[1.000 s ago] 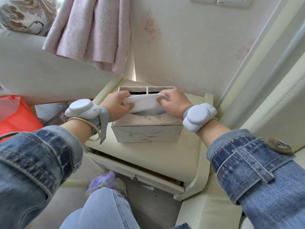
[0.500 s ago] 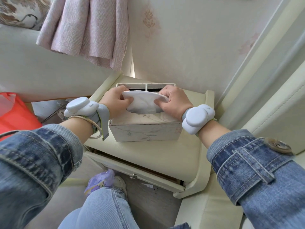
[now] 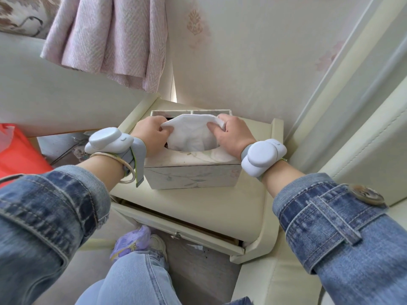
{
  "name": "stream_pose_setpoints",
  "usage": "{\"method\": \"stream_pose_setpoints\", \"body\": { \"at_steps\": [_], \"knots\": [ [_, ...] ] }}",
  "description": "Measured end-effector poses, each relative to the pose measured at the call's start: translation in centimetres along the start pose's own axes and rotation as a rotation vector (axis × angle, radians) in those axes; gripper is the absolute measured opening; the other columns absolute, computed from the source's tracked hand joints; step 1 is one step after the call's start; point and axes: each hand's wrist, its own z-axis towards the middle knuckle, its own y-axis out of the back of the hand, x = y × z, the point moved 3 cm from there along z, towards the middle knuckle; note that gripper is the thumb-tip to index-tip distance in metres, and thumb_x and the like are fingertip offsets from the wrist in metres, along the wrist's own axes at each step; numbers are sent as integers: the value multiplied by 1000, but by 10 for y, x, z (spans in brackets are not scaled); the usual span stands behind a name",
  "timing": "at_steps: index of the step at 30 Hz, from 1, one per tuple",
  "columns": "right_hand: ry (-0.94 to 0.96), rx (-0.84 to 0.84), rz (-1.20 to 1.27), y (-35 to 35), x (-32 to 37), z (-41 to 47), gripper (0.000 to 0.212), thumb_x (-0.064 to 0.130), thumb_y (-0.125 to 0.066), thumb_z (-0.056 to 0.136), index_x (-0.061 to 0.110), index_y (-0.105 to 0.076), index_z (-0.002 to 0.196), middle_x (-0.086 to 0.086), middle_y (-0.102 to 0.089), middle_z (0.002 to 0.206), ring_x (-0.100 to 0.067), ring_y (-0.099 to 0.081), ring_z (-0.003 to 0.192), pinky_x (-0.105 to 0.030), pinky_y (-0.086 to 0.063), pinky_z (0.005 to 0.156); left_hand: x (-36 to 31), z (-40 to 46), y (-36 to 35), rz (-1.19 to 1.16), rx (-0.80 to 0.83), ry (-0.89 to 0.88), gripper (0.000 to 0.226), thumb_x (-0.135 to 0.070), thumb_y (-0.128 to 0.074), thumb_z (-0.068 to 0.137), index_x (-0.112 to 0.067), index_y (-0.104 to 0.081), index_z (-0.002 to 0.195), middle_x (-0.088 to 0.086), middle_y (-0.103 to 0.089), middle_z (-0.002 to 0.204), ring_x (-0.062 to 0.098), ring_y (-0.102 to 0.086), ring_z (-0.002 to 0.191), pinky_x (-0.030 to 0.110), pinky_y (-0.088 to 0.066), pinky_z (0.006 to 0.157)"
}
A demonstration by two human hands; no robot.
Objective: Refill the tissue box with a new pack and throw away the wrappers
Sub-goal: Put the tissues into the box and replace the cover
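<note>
While the tissue box sits on the cream nightstand, I see left hand and right hand each pinching an end of the white tissue, which comes up through the box's oval top slot.

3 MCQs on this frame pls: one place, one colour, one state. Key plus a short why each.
1. Where does the tissue box stand?
A. on the floor
B. on the nightstand
C. on a lap

2. What colour is the bag at the left edge?
A. red
B. green
C. black

3. What are the hands doing?
A. resting flat on the box
B. hanging idle
C. both pinching the tissue

Key: 1 B, the box sits on the cream top. 2 A, it shows red. 3 C, the left hand and right hand each pinch a top corner above the oval slot.
</note>
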Motion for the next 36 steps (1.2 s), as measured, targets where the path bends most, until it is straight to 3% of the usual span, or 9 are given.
{"method": "stream_pose_setpoints", "body": {
  "at_steps": [4, 11, 15, 22, 24, 26, 29, 33, 36],
  "knots": [
    [-8, -41, -28, -4, 1, 6, 34, 24, -47, 95, 14, -37, 64, -2, -40, 61, -24, -42, 74, -29, -31, 69, -1, 4, -2, 40, -22, -15, 30, -22, -39, 97, 0, -59, 101, 12, -56, 91, 24, -47, 83, 29, -33, 61],
    [-25, -130, -138, -8, 2, 10, 46, 21, -40, 98, 19, -20, 56, 4, -30, 56, -24, -39, 76, -29, -27, 70, 3, 9, -6, 77, -94, 13, 27, -26, -37, 97, -6, -49, 84, 14, -52, 85, 31, -49, 84, 30, -30, 69],
    [44, -122, -119, -9, 0, 8, 46, 25, -46, 95, 21, -21, 55, 3, -31, 56, -24, -39, 76, -28, -26, 71, 1, 8, -7, 91, -148, 3, 27, -26, -33, 99, -5, -46, 86, 23, -60, 105, 38, -54, 102, 31, -30, 72],
    [152, -57, -219, -9, 10, 0, 46, 21, -42, 97, 22, -22, 56, 4, -30, 54, -24, -37, 72, -25, -22, 70, 7, 4, -6, -71, -119, 8, 29, -29, -41, 95, -8, -50, 76, 14, -58, 89, 36, -58, 100, 35, -41, 77],
    [159, -53, -275, -10, 12, -1, 37, 24, -38, 99, 18, -35, 63, -2, -40, 63, -24, -38, 79, -30, -26, 75, 5, 0, -7, -94, -70, -34, 31, -36, -51, 90, -6, -59, 98, 10, -66, 96, 31, -61, 97, 39, -47, 85],
    [182, -68, -341, -12, 15, -2, 28, 26, -35, 99, 10, -55, 88, -15, -58, 85, -30, -49, 91, -34, -31, 89, 4, -2, -8, -36, -22, -87, 27, -34, -60, 85, -9, -58, 95, 2, -63, 85, 27, -59, 87, 36, -47, 76],
    [153, -121, -420, -13, 15, -2, 34, 28, -34, 99, 4, -58, 103, -19, -64, 103, -31, -55, 103, -34, -31, 94, 3, -4, -7, 50, -3, -115, 26, -27, -64, 82, -5, -60, 95, 7, -62, 86, 28, -54, 85, 37, -44, 75],
    [56, -179, -375, -8, 8, 2, 22, 27, -38, 97, 15, -48, 81, -18, -67, 99, -33, -58, 99, -34, -35, 89, 5, -3, -6, 88, 16, -162, 29, -25, -65, 83, -2, -62, 100, 10, -62, 90, 28, -52, 93, 34, -38, 79],
    [23, -138, -367, -9, 8, 1, 37, 24, -45, 91, 18, -26, 60, -4, -49, 64, -29, -47, 81, -34, -36, 86, 4, -3, -1, 108, 55, -210, 21, -16, -63, 84, -3, -61, 99, 4, -53, 81, 22, -45, 86, 29, -28, 61]
  ]
}}
